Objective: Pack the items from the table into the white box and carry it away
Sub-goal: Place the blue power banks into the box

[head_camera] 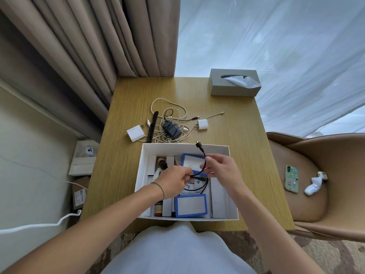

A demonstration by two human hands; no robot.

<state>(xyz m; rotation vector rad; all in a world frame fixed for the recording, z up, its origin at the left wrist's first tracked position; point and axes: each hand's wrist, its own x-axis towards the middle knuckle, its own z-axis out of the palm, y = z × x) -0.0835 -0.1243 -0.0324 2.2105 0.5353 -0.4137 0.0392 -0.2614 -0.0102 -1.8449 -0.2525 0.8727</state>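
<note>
Head view: your left hand point(176, 179) and right hand point(221, 167) both pinch a limp, light black cable point(203, 155) over the white box point(225, 149) at 6 o'clock; coil it, gripping near its plugs.

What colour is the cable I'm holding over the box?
Black. The cable shows best in the head view, pinched between both hands.

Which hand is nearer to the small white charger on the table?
Right. The right hand is below the small white charger, over the white box; the left hand is farther down-left.
</note>
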